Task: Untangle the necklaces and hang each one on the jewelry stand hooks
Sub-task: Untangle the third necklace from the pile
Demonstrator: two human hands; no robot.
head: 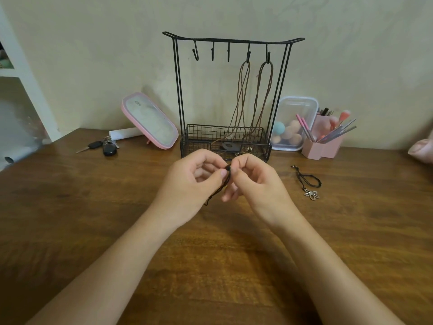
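A black wire jewelry stand (178, 90) with several hooks stands at the back of the wooden table. Two brown cord necklaces (243, 95) hang from its two right hooks, their pendants down in the stand's basket (203, 139). In front of the stand, my left hand (189, 181) and my right hand (255, 181) both pinch a black cord necklace (223, 184) at the same spot; its loose end trails down behind my left hand. Another black cord necklace with a silver flower pendant (310, 184) lies on the table to the right.
A pink-framed mirror (150, 120) leans at the back left with keys (103, 146) beside it. On the right stand a clear tub of sponges (293, 123) and a pink brush holder (325, 137). A pink object (421, 148) shows at the right edge.
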